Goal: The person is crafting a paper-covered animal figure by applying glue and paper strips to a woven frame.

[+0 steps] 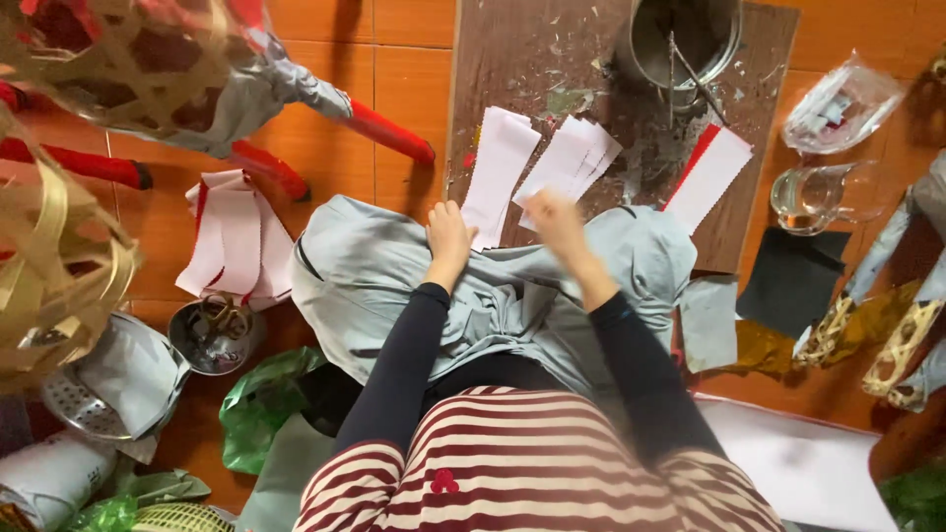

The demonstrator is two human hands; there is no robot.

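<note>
I sit on an orange tiled floor with a grey cloth [374, 276] spread over my lap. My left hand [448, 234] rests on the cloth's far edge, fingers curled, touching the near end of a white paper strip [501, 167]. My right hand [554, 219] is blurred, closed around the near end of a fan of white paper strips [572, 158]. Both lie on a stained brown board [552, 59] in front of me. Another white strip with a red edge [709, 172] lies to the right on the board.
A metal pot [685, 39] with a stick stands at the board's far end. A woven bamboo frame with red legs [148, 69] is at the left, a pile of strips [232, 241] and a small bowl [212, 335] below it. A glass jug [813, 192] sits at the right.
</note>
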